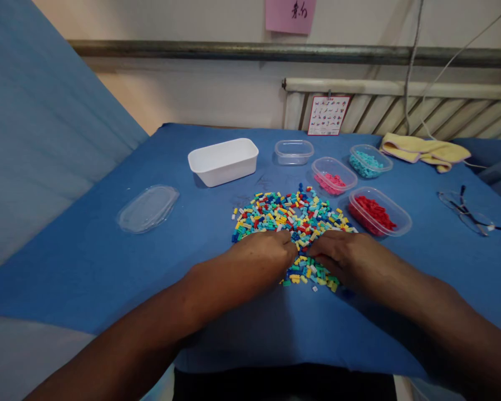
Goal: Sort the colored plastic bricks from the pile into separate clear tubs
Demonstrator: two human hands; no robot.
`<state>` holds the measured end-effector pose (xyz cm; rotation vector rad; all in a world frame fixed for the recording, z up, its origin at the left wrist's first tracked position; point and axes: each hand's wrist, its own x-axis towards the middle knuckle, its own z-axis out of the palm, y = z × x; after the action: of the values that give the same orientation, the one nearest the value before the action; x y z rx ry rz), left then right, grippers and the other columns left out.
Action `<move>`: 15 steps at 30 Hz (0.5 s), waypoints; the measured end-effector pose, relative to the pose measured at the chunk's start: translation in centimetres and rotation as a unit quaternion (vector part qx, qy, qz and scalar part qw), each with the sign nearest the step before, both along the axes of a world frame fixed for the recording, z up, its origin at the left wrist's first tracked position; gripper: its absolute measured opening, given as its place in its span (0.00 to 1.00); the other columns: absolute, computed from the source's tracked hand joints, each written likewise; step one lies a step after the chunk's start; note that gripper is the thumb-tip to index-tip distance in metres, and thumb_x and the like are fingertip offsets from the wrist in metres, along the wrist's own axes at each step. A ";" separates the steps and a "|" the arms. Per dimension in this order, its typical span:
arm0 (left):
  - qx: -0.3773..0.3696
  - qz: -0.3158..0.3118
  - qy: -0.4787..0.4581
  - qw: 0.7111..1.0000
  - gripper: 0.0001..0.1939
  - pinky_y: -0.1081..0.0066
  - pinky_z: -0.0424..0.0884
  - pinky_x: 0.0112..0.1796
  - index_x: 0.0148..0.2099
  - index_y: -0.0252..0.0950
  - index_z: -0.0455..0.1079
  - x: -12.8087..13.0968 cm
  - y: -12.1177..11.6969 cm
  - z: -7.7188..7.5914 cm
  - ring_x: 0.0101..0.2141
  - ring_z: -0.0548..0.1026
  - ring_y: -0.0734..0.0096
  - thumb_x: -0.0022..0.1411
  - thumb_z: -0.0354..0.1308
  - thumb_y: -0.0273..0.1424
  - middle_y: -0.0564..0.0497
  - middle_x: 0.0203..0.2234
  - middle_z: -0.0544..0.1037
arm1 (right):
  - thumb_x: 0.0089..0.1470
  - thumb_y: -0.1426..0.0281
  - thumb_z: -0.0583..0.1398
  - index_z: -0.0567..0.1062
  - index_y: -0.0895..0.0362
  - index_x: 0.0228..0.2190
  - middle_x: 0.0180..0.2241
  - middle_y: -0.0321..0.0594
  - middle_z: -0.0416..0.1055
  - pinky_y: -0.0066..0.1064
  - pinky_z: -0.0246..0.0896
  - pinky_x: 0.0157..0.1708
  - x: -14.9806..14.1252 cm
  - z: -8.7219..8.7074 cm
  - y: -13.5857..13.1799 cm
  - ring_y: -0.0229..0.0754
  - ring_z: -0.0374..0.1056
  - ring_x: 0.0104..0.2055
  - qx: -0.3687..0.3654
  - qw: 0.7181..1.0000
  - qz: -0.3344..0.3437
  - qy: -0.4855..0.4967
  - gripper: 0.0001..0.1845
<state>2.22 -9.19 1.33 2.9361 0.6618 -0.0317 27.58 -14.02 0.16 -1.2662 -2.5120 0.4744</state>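
A heap of small bricks (284, 214) in several colours lies on the blue table cover (108, 262). Both my hands rest on its near edge, knuckles up. My left hand (259, 257) has its fingers curled down into the bricks. My right hand (341, 257) is curled the same way, and its fingertips almost meet those of the left. What the fingers pinch is hidden under them. Right of the heap stand a clear tub of red bricks (379, 211), one of pink bricks (334, 175) and one of teal bricks (371, 161).
An empty white tub (223, 161) and an empty clear tub (294, 151) stand behind the heap. A clear lid (148, 209) lies at the left. Glasses (467, 213) and a yellow cloth (426, 150) lie at the right. A picture card (328, 115) leans on the radiator.
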 end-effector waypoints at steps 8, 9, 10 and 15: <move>-0.115 0.030 -0.038 0.992 0.08 0.70 0.70 0.37 0.36 0.35 0.72 -0.6 0.7 1.4 0.34 0.75 0.69 0.66 0.57 0.19 0.50 0.33 0.77 | 0.67 0.81 0.57 0.80 0.53 0.39 0.34 0.40 0.80 0.31 0.64 0.32 -0.3 -0.2 -0.1 0.42 0.76 0.32 -0.004 0.998 -0.013 -0.065 0.14; -0.150 0.045 -0.056 0.986 0.08 0.70 0.70 0.37 0.36 0.35 0.73 -0.7 0.9 1.8 0.34 0.75 0.70 0.65 0.57 0.18 0.51 0.34 0.78 | 0.67 0.80 0.58 0.80 0.53 0.38 0.33 0.40 0.80 0.31 0.64 0.32 -0.3 -0.2 -0.1 0.42 0.76 0.32 -0.002 0.998 -0.016 -0.059 0.13; -0.190 0.060 -0.080 0.977 0.08 0.71 0.69 0.36 0.36 0.34 0.74 -0.8 1.2 2.0 0.34 0.75 0.72 0.64 0.57 0.18 0.52 0.33 0.78 | 0.67 0.79 0.59 0.80 0.53 0.38 0.32 0.41 0.80 0.32 0.65 0.32 -0.3 -0.2 -0.1 0.42 0.76 0.32 0.001 0.999 -0.017 -0.048 0.12; -0.409 0.157 -0.233 0.868 0.12 0.75 0.68 0.32 0.47 0.34 0.81 -0.9 2.1 1.5 0.31 0.75 0.75 0.63 0.60 0.24 0.54 0.31 0.81 | 0.69 0.72 0.60 0.82 0.54 0.42 0.36 0.42 0.82 0.33 0.68 0.35 -0.5 0.3 0.0 0.44 0.77 0.36 -0.043 0.995 -0.054 0.077 0.09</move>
<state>1.30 -7.07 2.79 1.8944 0.7807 0.3337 27.09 -14.00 0.51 -1.3347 -2.3061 0.6348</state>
